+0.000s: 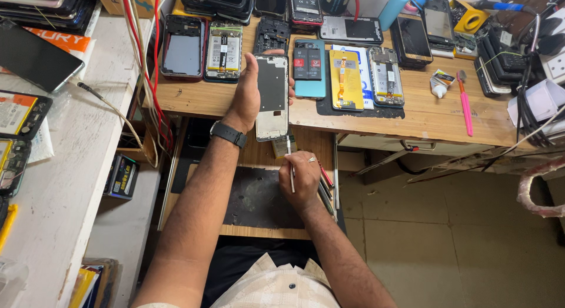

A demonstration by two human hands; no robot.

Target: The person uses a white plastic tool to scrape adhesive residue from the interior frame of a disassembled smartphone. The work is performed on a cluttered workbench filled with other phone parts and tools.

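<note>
My left hand [246, 96] grips a white phone frame [272, 99] with a dark inner plate, holding it upright over the front edge of the wooden bench [435, 117]. A black watch sits on that wrist. My right hand [301, 178] is below it, closed on a thin metal tool [290, 167] whose tip points up at the frame's bottom edge. Both hands hover above a pulled-out wooden drawer with a dark mat [259, 199].
Several opened phones, screens and back covers lie along the bench, among them a teal phone [310, 68] and a yellow-backed screen [346, 72]. A pink tool [465, 108] lies at right. A white side shelf [70, 167] holds more phones at left; cables hang between.
</note>
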